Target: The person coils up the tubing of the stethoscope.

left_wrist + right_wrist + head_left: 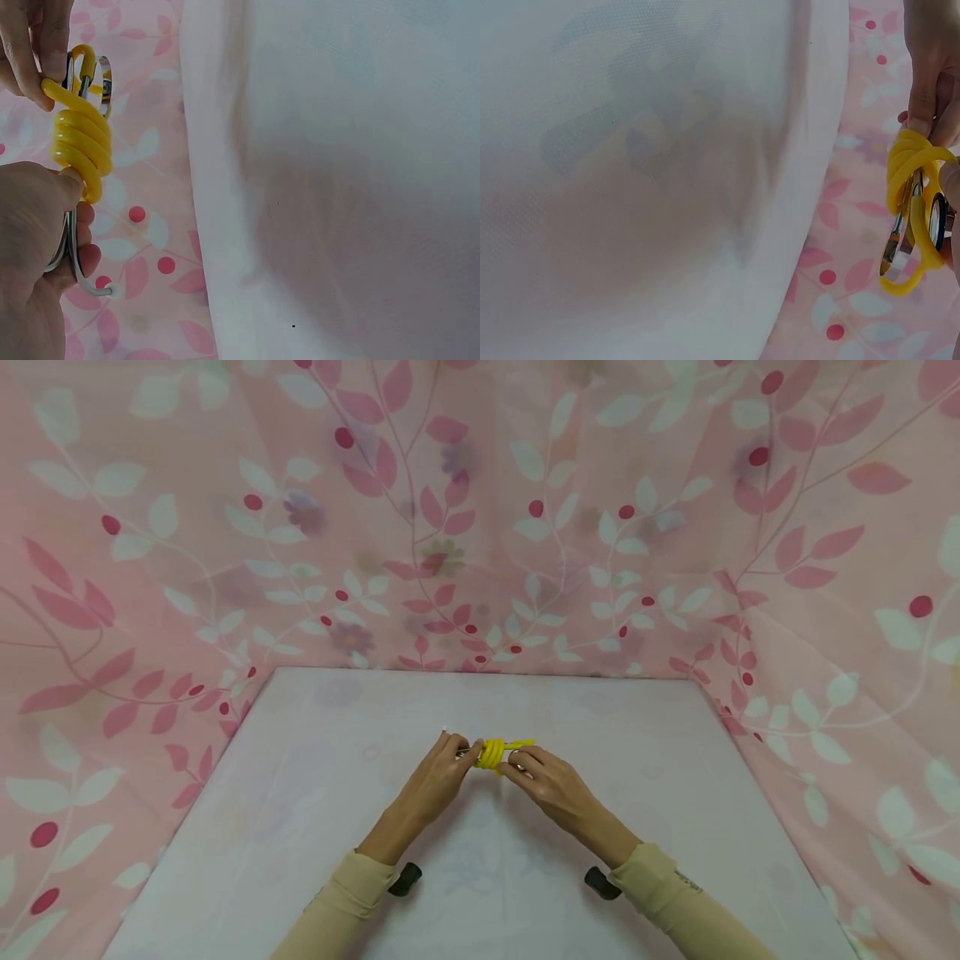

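A stethoscope with yellow tubing (491, 754) is held above the white table between both hands, its tubing wound in several tight coils. My left hand (437, 778) grips the metal ear tubes (73, 244) and the near end of the coils, with a white ear tip (109, 290) sticking out past the fingers. On the other side, my right hand (553, 782) pinches the tubing beside the coils. Close to those right fingers is the round chest piece (936, 221) with its dark rim, partly hidden. A loop of tubing curves below it in the right wrist view.
The white-covered table (495, 893) lies beneath both hands. Pink cloth with leaf patterns (480, 527) hangs behind and along both sides. A black device (405, 879) sits at the left wrist and another black device (602, 883) at the right.
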